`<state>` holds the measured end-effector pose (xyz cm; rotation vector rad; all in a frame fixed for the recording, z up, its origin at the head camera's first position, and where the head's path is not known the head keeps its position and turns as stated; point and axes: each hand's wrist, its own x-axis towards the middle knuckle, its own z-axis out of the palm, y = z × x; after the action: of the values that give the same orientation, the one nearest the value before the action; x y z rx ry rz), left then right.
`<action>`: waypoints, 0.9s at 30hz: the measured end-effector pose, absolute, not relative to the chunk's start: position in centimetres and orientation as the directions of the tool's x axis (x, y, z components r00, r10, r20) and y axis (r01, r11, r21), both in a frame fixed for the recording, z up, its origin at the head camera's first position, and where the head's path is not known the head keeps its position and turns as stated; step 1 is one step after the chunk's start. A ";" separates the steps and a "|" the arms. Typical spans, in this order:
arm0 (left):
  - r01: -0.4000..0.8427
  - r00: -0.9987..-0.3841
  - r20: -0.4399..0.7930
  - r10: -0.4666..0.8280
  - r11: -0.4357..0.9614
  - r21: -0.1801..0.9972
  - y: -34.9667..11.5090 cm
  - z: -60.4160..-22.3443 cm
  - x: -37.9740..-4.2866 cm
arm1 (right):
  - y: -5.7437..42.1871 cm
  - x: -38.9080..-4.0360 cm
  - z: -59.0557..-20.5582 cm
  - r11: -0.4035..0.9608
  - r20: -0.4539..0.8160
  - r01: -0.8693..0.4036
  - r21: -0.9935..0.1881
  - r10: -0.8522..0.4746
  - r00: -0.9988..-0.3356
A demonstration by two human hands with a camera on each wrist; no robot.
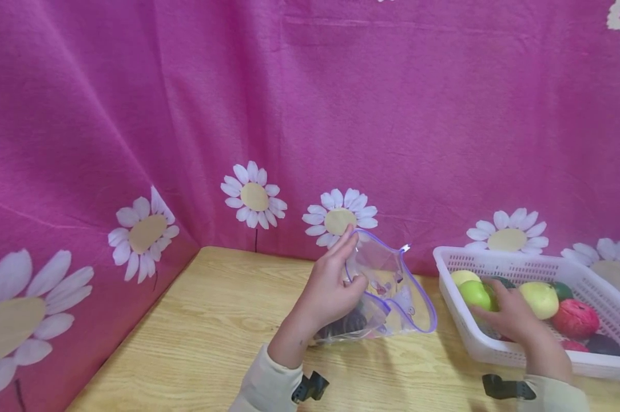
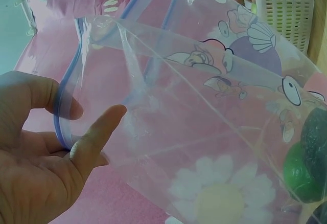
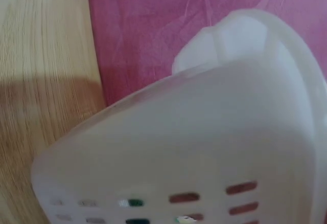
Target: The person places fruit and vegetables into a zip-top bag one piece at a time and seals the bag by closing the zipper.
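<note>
My left hand (image 1: 330, 289) pinches the rim of a clear zip bag (image 1: 410, 297) with purple edging and cartoon prints. The bag's mouth gapes toward the right. In the left wrist view, fingers and thumb lie on both sides of the bag's edge; a green round item (image 2: 301, 175) and dark bumpy pieces (image 2: 316, 137) sit low inside. My right hand (image 1: 513, 317) reaches into a white plastic basket (image 1: 495, 346), its thumb and fingers around a green apple (image 1: 476, 295). The right wrist view shows only the basket's outer wall (image 3: 204, 132), hiding that hand.
Beside the apple in the basket lie a pale yellow-green fruit (image 1: 539, 300), a red round fruit (image 1: 576, 319) and several dark green items. The basket stands on the right of the wooden table (image 1: 186, 337). A pink flowered cloth (image 1: 392, 114) hangs behind.
</note>
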<state>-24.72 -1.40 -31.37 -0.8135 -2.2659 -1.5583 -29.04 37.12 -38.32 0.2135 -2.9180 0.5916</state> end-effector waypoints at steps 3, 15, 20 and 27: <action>0.580 -0.809 0.511 0.290 0.258 0.772 -1.4 -31.3 -24.7 | 37.0 -29.1 -38.4 0.916 0.183 -0.174 -0.360 -0.114 -0.976; 0.576 -0.812 0.514 0.276 0.243 0.780 -1.5 -31.3 -24.8 | 37.1 -28.4 -37.5 0.897 0.227 -0.142 -0.420 -0.048 -0.973; 0.569 -0.816 0.505 0.281 0.236 0.788 -1.5 -31.2 -24.7 | 36.7 -27.5 -36.0 0.884 0.384 -0.201 -0.422 -0.027 -0.923; 0.564 -0.818 0.498 0.288 0.231 0.793 -1.5 -31.2 -24.5 | 34.3 -25.5 -32.7 0.838 0.530 -0.262 -0.479 0.038 -0.847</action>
<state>-24.52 -1.54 -31.18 -0.8013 -2.2582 -1.6195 -25.55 34.34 -32.75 0.1646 -2.4798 0.7501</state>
